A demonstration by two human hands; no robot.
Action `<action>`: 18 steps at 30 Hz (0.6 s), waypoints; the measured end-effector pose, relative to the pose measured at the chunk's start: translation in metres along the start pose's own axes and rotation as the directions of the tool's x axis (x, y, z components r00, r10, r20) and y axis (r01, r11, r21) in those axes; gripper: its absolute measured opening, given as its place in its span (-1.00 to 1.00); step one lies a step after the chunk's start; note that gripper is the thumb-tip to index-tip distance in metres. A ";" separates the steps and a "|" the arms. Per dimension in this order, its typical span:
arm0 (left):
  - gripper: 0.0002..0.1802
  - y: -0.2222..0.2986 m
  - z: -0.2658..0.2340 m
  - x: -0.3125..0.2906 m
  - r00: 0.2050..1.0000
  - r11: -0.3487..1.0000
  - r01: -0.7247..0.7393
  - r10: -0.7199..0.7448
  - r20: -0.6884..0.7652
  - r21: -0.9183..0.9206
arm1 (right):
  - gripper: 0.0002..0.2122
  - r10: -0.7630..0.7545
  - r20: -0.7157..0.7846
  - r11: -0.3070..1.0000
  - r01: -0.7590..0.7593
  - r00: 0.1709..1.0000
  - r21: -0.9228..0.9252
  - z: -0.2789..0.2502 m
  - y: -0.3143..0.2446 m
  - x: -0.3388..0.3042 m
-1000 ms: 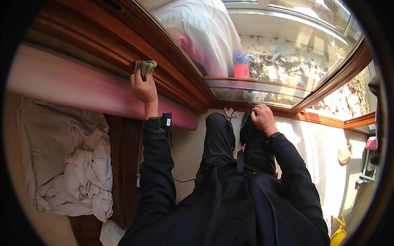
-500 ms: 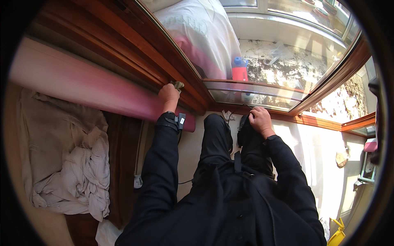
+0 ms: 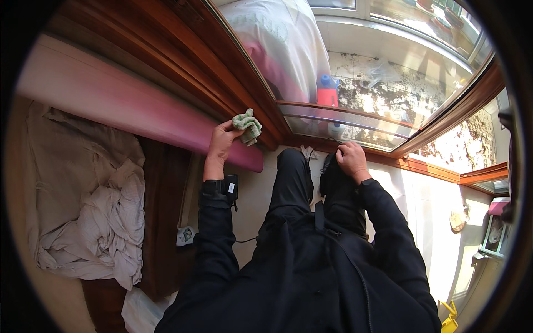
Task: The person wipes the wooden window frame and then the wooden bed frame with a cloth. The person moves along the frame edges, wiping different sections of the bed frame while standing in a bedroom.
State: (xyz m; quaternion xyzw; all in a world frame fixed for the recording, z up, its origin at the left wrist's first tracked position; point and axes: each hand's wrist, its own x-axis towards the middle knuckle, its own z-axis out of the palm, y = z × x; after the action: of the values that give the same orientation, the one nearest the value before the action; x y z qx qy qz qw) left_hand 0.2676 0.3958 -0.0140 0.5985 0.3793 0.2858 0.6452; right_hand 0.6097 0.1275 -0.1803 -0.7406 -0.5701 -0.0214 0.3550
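Observation:
My left hand (image 3: 221, 141) pinches a crumpled green-and-white cloth (image 3: 247, 126). It is raised beside the brown wooden frame (image 3: 252, 91), near the end of a long pink-and-white padded roll (image 3: 166, 129). Whether the cloth touches the wood, I cannot tell. My right hand (image 3: 352, 160) is at my right knee (image 3: 332, 173), near the lower rail of the glass door (image 3: 344, 132). Its fingers curl downward and the tips are hidden; a thin dark line shows beside them, and what they hold, if anything, cannot be made out.
Behind the glass stand a white-covered bulky object (image 3: 283, 47) and a red bottle with a blue top (image 3: 327, 91). Rumpled beige bedding (image 3: 102, 222) lies at left. A white tissue (image 3: 308, 152) is near my feet. At right are a small rack (image 3: 493, 236) and something yellow (image 3: 448, 317).
My left hand has drawn back from the wooden frame, its wrist has turned, and more of the cloth now shows. My right hand has barely moved.

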 end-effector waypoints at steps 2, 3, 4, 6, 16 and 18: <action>-0.66 0.001 -0.005 -0.014 0.999 1.000 0.017 -0.017 0.040 0.009 | -0.83 0.032 0.082 0.999 -0.031 0.996 -0.018 0.002 0.001 0.002; -0.66 0.002 -0.006 -0.019 0.999 1.000 0.024 -0.023 0.041 -0.010 | -0.82 0.049 0.116 0.998 -0.045 0.992 -0.036 0.003 0.002 0.005; -0.66 0.002 -0.007 -0.024 0.999 0.999 0.028 -0.027 0.041 -0.030 | -0.80 0.097 0.201 0.994 -0.087 0.975 -0.061 0.005 0.002 0.011; -0.67 0.002 -0.010 -0.034 0.999 0.998 0.036 -0.035 0.017 -0.060 | -0.79 0.141 0.320 0.989 -0.118 0.937 -0.090 0.013 -0.001 0.030; -0.71 0.022 -0.037 -0.087 0.971 0.989 -0.110 0.086 -0.223 -0.096 | -0.77 -0.198 0.165 0.884 0.103 0.966 0.456 -0.009 -0.154 0.141; -0.73 0.024 -0.041 -0.095 0.953 0.988 -0.126 0.095 -0.287 -0.093 | -0.77 -0.305 0.149 0.820 0.180 0.941 0.544 -0.039 -0.198 0.151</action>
State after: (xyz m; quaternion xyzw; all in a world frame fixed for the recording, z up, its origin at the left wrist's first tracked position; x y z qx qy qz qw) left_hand 0.1837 0.3436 0.0242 0.5356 0.4168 0.4243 0.5995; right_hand 0.5064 0.2508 0.0137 -0.5343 -0.6814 0.1746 0.4689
